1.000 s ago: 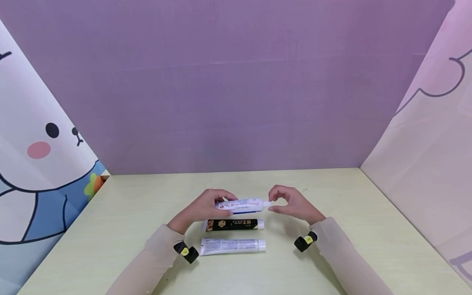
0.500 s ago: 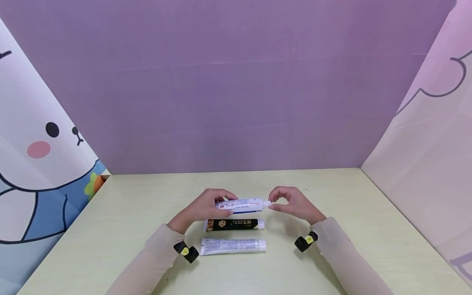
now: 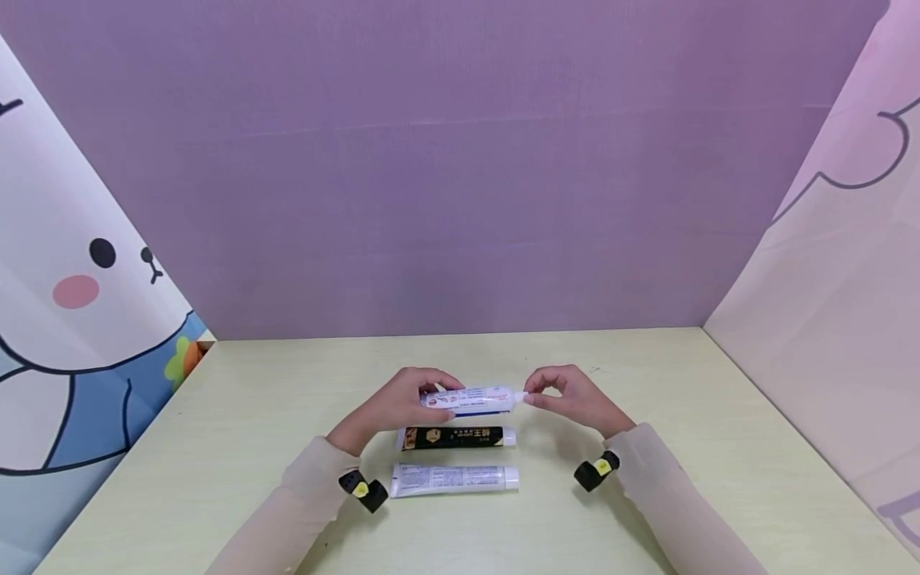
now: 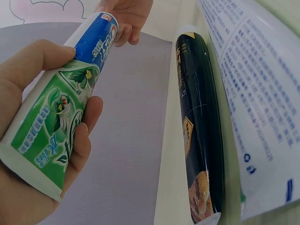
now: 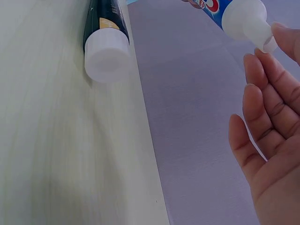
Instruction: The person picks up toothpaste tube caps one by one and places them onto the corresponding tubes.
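My left hand (image 3: 402,402) grips a toothpaste tube (image 3: 483,401) by its flat end, holding it sideways over the table with its nozzle end pointing right. The left wrist view shows the tube's green and blue printed side (image 4: 61,110), the thumb on one edge and the fingers curled round the other. At the narrow white cap (image 5: 258,32) of this tube, my right hand (image 3: 575,399) pinches with thumb and index finger; its other fingers are loosely bent. Nearer me, a black toothpaste tube (image 3: 453,438) and a white toothpaste tube (image 3: 451,479) lie side by side.
The pale wooden table (image 3: 273,447) carries the two lying tubes, their white caps facing right. A purple panel (image 3: 460,200) rises behind it. Printed cartoon panels stand at the left (image 3: 72,200) and right (image 3: 826,319).
My right thumb has moved slightly up toward the index finger at the cap. The left hand and the tubes have stayed in place.
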`<state>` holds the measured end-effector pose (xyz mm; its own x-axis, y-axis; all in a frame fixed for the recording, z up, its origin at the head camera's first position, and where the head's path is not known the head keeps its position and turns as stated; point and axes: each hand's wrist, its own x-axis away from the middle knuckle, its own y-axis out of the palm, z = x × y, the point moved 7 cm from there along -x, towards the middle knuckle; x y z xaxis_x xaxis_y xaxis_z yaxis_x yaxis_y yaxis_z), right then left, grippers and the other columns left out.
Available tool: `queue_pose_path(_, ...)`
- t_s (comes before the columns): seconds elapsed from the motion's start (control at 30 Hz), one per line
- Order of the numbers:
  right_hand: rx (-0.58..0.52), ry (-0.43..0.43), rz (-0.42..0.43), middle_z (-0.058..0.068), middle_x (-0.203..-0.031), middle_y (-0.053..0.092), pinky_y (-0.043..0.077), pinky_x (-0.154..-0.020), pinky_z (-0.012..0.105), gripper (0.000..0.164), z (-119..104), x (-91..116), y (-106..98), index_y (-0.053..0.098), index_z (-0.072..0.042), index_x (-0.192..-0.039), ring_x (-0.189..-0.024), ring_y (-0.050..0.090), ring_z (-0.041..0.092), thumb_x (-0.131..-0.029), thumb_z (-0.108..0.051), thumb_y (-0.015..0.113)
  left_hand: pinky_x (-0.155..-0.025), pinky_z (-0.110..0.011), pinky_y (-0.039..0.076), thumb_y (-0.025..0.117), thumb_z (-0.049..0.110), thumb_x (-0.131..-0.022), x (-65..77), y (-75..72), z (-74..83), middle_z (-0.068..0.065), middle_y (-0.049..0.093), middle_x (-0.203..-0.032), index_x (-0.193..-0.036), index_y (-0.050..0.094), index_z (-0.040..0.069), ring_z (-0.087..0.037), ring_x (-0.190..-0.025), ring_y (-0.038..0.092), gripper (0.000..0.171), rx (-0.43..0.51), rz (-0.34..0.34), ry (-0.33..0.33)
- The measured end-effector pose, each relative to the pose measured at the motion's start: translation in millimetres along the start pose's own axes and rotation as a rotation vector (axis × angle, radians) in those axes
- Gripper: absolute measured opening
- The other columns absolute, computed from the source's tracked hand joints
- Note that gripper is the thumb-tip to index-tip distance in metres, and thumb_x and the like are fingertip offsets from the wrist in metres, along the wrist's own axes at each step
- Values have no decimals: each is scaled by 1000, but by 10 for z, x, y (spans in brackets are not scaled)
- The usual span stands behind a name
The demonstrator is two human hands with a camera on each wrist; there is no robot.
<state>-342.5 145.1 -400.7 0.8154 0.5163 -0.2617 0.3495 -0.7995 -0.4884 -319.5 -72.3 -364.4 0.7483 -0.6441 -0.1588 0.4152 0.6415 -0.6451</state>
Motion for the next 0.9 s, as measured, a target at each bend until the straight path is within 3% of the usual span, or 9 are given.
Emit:
queue_pose_path(0.1, -20, -13, -17, 3, -86, 64, 44, -80, 27, 6, 29, -2, 9, 67, -3, -89, -83, 55, 12, -88, -8, 64, -66, -23, 47, 70, 4, -80, 31, -29, 136, -14, 65, -101, -111, 65, -3, -23, -79, 56, 32, 7, -4, 9)
queue_pose_path(0.23, -49, -45, -46, 8, -87, 65, 46, -80, 28, 9, 72, -8, 25, 67, -3, -89, -83, 57, 14, -91, -10, 62, -66, -24, 47, 70, 4, -80, 37, -33, 141, -15, 65, -101, -111, 65, -3, -20, -78, 55, 32, 14, -6, 8)
queue_pose_path(0.37, -57, -53, -70, 14, -87, 65, 46, -81, 29, 13, 90, -10, 48, 66, 0, -90, -83, 58, 19, -92, -10, 59, -67, -23, 48, 69, 4, -80, 25, -16, 71, -14, 65, -101, -112, 65, -2, -19, -79, 55, 32, 15, -8, -8)
queue_pose_path(0.57, -58, -45, -101, 26, -88, 63, 47, -81, 30, 21, 84, -3, 76, 63, 8, -90, -82, 60, 25, -95, -11, 54, -67, -24, 48, 71, 7, -80, -38, 43, -208, -11, 65, -103, -114, 65, 3, -19, -82, 56, 35, 11, -1, -20)
queue_pose_path(0.9, -64, -81, -158, 21, -85, 63, 47, -81, 31, 24, 33, 5, 121, 61, 4, -83, -80, 61, 17, -97, -9, 48, -66, -25, 50, 72, 17, -81, -46, 55, -260, -5, 65, -100, -113, 67, 8, -14, -79, 57, 34, 17, -13, 8)
